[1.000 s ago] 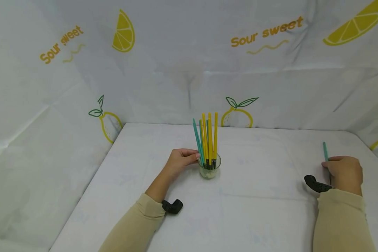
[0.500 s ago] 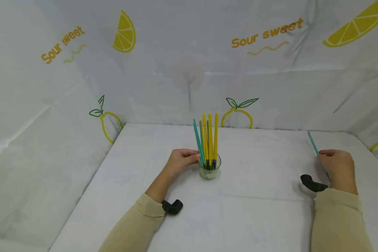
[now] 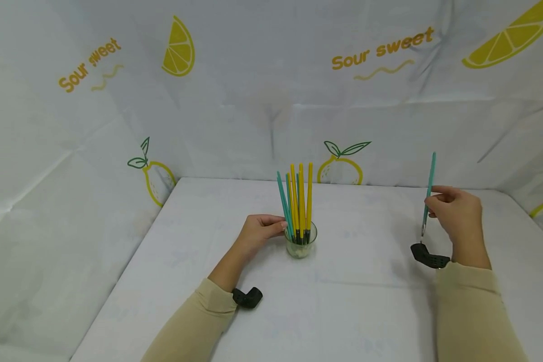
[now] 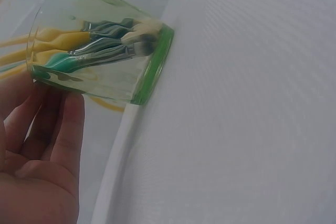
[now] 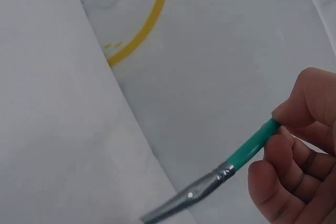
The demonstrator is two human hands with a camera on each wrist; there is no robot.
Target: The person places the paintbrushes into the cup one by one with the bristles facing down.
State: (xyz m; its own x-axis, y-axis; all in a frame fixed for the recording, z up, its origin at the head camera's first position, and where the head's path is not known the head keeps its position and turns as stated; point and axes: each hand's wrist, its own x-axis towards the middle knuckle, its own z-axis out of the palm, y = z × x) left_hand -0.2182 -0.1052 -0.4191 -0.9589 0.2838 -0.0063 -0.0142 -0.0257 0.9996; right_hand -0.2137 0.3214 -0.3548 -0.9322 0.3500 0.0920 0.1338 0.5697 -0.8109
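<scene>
A clear, green-based glass cup (image 3: 300, 251) stands on the table, holding several yellow paintbrushes (image 3: 309, 196) and several teal paintbrushes (image 3: 282, 196), bristles down. At the cup's left rim, the thumb and fingers of my left hand (image 3: 259, 231) hold it. In the left wrist view, the left hand (image 4: 47, 161) is at the rim of the glass cup (image 4: 110, 85), with brush heads visible through its side. Over on the right, my right hand (image 3: 459, 213) pinches a teal paintbrush (image 3: 430, 181) by its handle, nearly upright, above the table. The right wrist view shows its metal ferrule (image 5: 202, 190) pointing down.
The white-covered table (image 3: 366, 311) spreads beneath both arms. Behind it hangs a white cloth backdrop (image 3: 253, 75) printed with lemons and lettering. Black wrist cameras sit at the left cuff (image 3: 248, 297) and right cuff (image 3: 427, 256).
My right hand has lifted and shifted left, and the teal paintbrush in it has turned from lying near the table to almost upright. The left hand and the cup have stayed put.
</scene>
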